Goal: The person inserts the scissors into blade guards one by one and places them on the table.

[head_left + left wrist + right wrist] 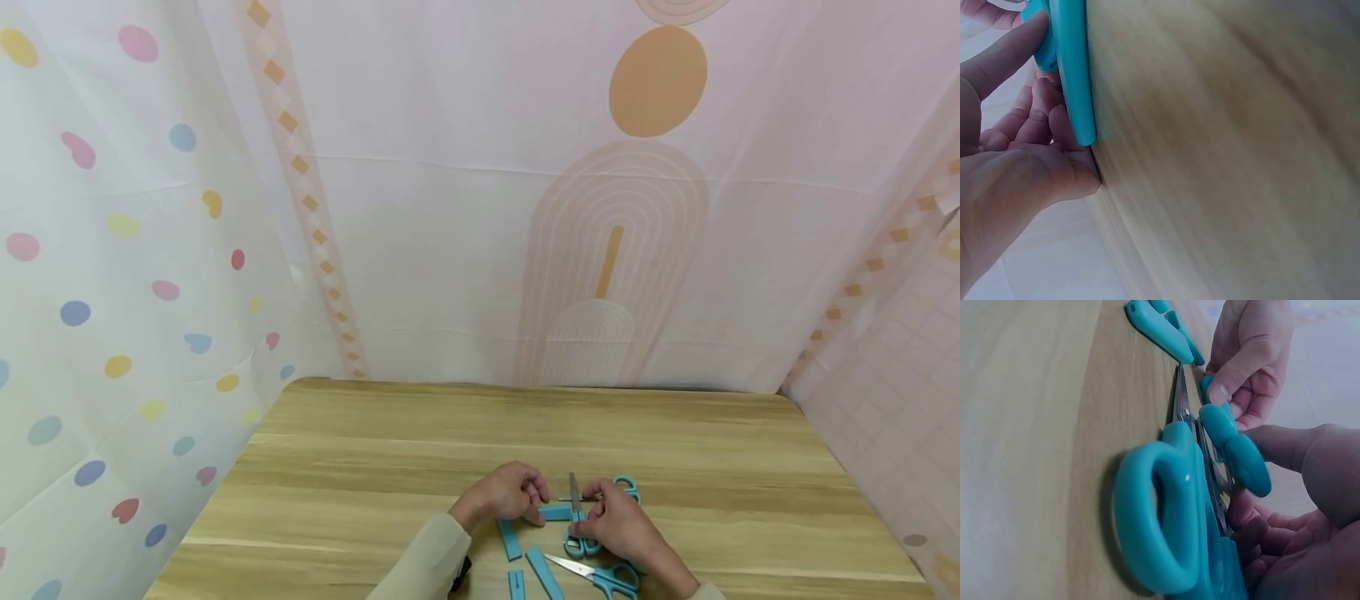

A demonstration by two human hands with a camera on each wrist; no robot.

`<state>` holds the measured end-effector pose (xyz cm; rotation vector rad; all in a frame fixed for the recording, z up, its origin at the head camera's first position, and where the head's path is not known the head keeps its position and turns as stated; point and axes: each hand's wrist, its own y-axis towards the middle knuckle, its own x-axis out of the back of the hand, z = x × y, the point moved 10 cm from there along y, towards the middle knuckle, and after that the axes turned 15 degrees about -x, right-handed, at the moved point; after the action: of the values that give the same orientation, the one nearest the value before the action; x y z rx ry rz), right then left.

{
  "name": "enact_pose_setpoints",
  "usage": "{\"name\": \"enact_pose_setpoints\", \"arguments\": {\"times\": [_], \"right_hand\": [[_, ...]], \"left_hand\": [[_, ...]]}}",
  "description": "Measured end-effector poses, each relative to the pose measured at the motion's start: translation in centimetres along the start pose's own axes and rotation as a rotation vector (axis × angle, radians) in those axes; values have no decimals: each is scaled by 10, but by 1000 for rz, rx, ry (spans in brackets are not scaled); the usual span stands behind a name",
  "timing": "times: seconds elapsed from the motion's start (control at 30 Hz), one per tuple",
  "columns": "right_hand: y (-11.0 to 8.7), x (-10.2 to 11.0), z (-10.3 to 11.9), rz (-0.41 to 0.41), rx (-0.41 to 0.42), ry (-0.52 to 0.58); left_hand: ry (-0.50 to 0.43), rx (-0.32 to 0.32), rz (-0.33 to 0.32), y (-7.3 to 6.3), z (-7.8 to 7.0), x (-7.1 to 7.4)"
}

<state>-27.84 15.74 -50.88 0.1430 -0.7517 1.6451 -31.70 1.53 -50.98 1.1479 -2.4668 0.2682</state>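
My right hand [621,523] pinches a pair of teal-handled scissors [575,492] by the handle, its blades pointing to the table's far side. In the right wrist view, the thumb lies against the teal handle [1247,464], with the fingers beneath. My left hand [512,492] pinches a teal blade cover [555,512] just left of those scissors. The left wrist view shows the thumb on a teal cover [1046,47], and other fingers curled below. Behind my right hand lie other scissors [628,487], partly hidden by it. A third pair [600,575] lies nearer the front.
Several teal strip-like covers lie around the hands: one slanted cover [510,540] below my left hand, another [543,573] beside the front scissors, and a short one [516,585] at the image's lower edge. The wooden table [420,417] meets patterned curtains [420,275] behind.
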Motion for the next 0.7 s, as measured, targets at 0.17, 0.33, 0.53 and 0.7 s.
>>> {"name": "enact_pose_setpoints", "arguments": {"times": [0.17,0.33,0.53,0.7], "right_hand": [[-1,-1,1,25,20,24],[1,0,-3,5,-20,41],[2,2,-5,-7,-34,50],[-2,6,-4,-23,-25,47]], "left_hand": [[-12,-8,-1,-1,-1,0],[-44,-3,2,-2,1,1],[-80,3,-2,-3,2,4],[-102,-1,-10,-6,1,6]]}}
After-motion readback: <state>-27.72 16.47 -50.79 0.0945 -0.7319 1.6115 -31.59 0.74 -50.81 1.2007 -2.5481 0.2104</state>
